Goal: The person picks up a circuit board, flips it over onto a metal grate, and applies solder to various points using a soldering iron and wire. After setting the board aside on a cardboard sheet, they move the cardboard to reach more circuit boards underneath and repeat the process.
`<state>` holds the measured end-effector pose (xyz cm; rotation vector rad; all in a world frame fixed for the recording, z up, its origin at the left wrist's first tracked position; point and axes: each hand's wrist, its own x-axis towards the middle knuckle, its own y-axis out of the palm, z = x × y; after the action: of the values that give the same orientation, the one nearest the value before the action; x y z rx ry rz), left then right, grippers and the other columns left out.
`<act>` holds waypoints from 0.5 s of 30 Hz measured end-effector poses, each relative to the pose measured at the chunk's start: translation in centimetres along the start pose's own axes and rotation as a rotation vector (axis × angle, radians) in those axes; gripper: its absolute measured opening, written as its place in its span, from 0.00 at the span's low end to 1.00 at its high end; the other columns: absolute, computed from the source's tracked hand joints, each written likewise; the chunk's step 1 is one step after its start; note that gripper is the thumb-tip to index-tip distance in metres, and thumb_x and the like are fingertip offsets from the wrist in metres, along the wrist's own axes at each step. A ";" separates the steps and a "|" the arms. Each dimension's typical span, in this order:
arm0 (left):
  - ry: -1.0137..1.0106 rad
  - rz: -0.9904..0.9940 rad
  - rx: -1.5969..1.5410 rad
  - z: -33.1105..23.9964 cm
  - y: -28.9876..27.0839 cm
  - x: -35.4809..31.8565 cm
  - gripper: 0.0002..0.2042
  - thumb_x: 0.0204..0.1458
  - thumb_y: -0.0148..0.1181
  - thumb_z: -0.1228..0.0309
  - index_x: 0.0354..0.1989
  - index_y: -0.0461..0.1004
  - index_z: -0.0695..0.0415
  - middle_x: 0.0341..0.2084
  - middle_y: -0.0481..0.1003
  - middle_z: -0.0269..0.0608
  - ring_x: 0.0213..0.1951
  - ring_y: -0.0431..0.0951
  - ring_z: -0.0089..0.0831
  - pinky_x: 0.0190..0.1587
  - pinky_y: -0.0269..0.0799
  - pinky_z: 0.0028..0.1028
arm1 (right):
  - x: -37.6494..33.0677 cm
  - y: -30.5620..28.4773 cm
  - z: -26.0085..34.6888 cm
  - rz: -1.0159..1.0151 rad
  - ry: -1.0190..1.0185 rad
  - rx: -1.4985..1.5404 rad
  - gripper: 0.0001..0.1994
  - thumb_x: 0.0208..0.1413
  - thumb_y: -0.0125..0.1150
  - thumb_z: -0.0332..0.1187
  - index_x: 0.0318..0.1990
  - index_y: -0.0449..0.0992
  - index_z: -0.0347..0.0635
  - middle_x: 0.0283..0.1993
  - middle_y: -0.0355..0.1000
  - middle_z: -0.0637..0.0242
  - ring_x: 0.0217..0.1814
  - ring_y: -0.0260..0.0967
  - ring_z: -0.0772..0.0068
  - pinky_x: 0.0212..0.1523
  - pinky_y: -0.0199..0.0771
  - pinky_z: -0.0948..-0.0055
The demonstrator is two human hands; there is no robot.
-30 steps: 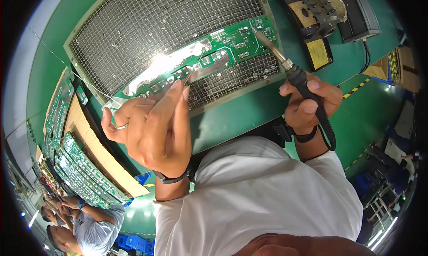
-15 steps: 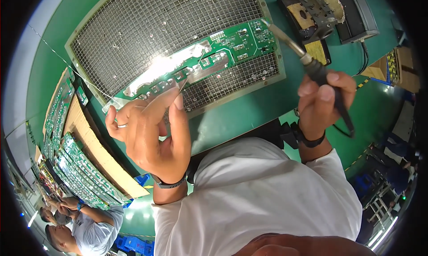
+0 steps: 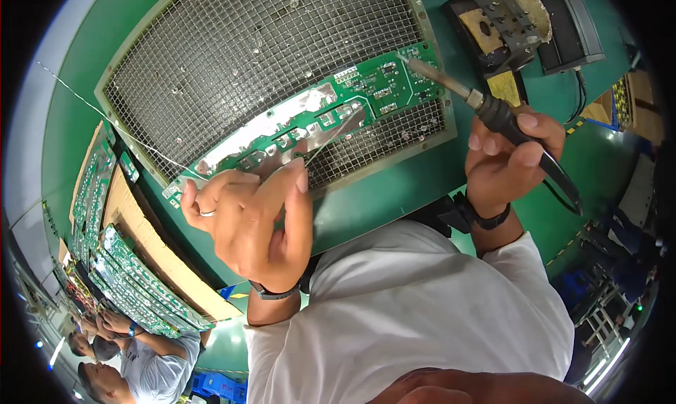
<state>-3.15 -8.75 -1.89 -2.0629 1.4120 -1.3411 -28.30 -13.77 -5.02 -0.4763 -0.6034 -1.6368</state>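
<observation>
A long green circuit board (image 3: pixel 386 87) with shiny solder areas lies slantwise across a framed wire mesh (image 3: pixel 267 38). My right hand (image 3: pixel 512 154) grips a soldering iron (image 3: pixel 501 115) by its black handle, its metal tip over the board's right end. Above the board's lower edge, my left hand (image 3: pixel 257 217) pinches a thin strand of solder wire (image 3: pixel 325 145) between thumb and forefinger. One end points toward the board's middle; another length of wire (image 3: pixel 105 112) trails off to the upper left. Whether the iron's tip touches the board I cannot tell.
A soldering iron stand (image 3: pixel 496 31) with a yellow sponge (image 3: pixel 504 89) stands at the right of the green table. Several circuit boards (image 3: pixel 134 284) stand in rows beside cardboard at the left. Other people (image 3: pixel 151 365) sit at the lower left.
The iron's tip has shifted slightly left and down over the board. My left hand has moved a little right and down, and the wire now reaches further toward the board's middle.
</observation>
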 end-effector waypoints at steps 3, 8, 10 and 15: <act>0.013 0.035 0.006 0.2 0.1 -0.1 0.12 0.41 0.75 0.76 0.36 0.86 0.50 0.22 0.70 0.27 0.31 0.73 0.26 0.68 0.48 0.38 | -0.4 -0.1 -0.4 0.028 -0.050 -0.062 0.19 0.69 0.56 0.44 0.53 0.66 0.35 0.25 0.67 0.65 0.22 0.64 0.76 0.24 0.70 0.74; 0.046 -0.009 0.038 0.0 -0.1 -0.1 0.14 0.39 0.76 0.75 0.38 0.87 0.50 0.22 0.71 0.26 0.32 0.75 0.26 0.68 0.49 0.38 | -0.5 -0.1 -0.9 0.101 -0.154 -0.148 0.20 0.70 0.56 0.45 0.55 0.65 0.37 0.25 0.67 0.65 0.22 0.66 0.75 0.23 0.71 0.74; 0.035 -0.013 0.081 0.0 -0.4 -0.1 0.14 0.39 0.76 0.75 0.38 0.87 0.49 0.22 0.71 0.27 0.33 0.75 0.27 0.68 0.49 0.38 | -0.6 -0.2 -0.9 0.107 -0.165 -0.154 0.20 0.69 0.56 0.45 0.55 0.65 0.38 0.25 0.68 0.65 0.22 0.66 0.74 0.24 0.71 0.74; 0.010 -0.062 0.108 0.1 -1.0 -0.5 0.13 0.39 0.76 0.76 0.37 0.87 0.49 0.21 0.71 0.27 0.33 0.76 0.27 0.67 0.50 0.39 | -0.7 -0.1 -1.0 0.114 -0.207 -0.153 0.19 0.69 0.58 0.44 0.56 0.67 0.38 0.27 0.69 0.65 0.23 0.68 0.74 0.24 0.71 0.73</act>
<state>-2.56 -7.91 -1.51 -2.0474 1.2606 -1.4216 -28.28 -13.87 -6.28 -0.7857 -0.5942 -1.5423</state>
